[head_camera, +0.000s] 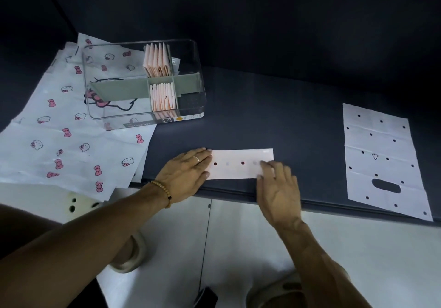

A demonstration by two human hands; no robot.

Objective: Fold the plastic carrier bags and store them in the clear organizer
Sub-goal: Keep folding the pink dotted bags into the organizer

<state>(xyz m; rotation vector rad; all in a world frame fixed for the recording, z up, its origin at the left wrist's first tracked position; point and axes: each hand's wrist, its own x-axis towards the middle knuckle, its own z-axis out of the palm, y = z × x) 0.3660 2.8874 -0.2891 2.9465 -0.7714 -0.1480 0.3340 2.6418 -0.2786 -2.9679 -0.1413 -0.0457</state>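
dark blue-grey table top (274, 107) runs across in front of me, with a dark wall behind and a pale floor under its near edge. from my hands outward: my left hand (186, 173) lies flat, fingers straight, and presses the left end of the folded strip (238, 163), a white bag with dark red dots already folded to a narrow band. my right hand (278, 189) rests on the right end of the same strip with fingers spread and loosely bent; it is a little blurred, so i cannot tell if it pinches the edge or only touches it. the strip lies near the table's front edge, with its long axis from left to right, running from one hand to the other. so i judge that the next fold goes along this axis, one end carried over toward the other hand, and the right hand is the nearer one to the free right end. further left and back stands the clear organizer (191, 45), already holding folded pink bags (157, 59) in its compartments; my left hand is nearer to it. it sits partly on the unfolded cartoon-print bags (59, 140). well apart on the right lies a flat white dotted bag (381, 159), not yet folded.
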